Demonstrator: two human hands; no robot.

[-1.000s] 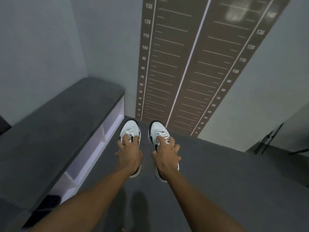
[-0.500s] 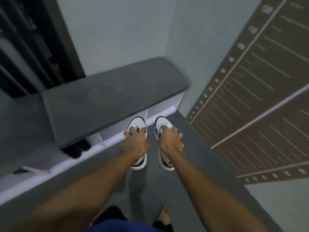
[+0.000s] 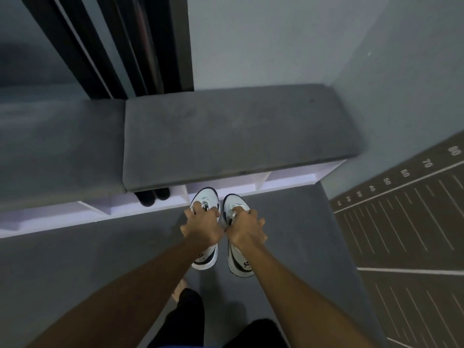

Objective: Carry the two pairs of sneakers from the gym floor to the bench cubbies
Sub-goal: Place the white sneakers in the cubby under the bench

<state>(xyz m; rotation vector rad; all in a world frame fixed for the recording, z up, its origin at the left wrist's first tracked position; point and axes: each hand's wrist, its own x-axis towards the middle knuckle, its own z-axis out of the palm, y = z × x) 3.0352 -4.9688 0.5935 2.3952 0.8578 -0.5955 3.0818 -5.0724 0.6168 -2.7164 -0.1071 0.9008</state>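
Observation:
I hold one white-and-black sneaker in each hand, above the grey floor, toes pointing at the bench. My left hand (image 3: pixel 202 226) grips the left sneaker (image 3: pixel 204 199) over its laces. My right hand (image 3: pixel 247 228) grips the right sneaker (image 3: pixel 239 263) the same way. The toes hang just in front of a white cubby opening (image 3: pixel 236 183) under the grey bench cushion (image 3: pixel 233 134). A dark pair of shoes (image 3: pixel 152 195) sits in the cubby to the left.
More white cubbies (image 3: pixel 288 178) run along the bench to the right and left. A brown measuring strip with numbers (image 3: pixel 406 222) covers the floor at the right. Dark vertical panels (image 3: pixel 125 46) stand behind the bench. My legs and a bare foot (image 3: pixel 179 288) are below.
The view has swung left, so the bench now lies straight ahead. Both sneakers stay gripped and have come closer to the cubby fronts.

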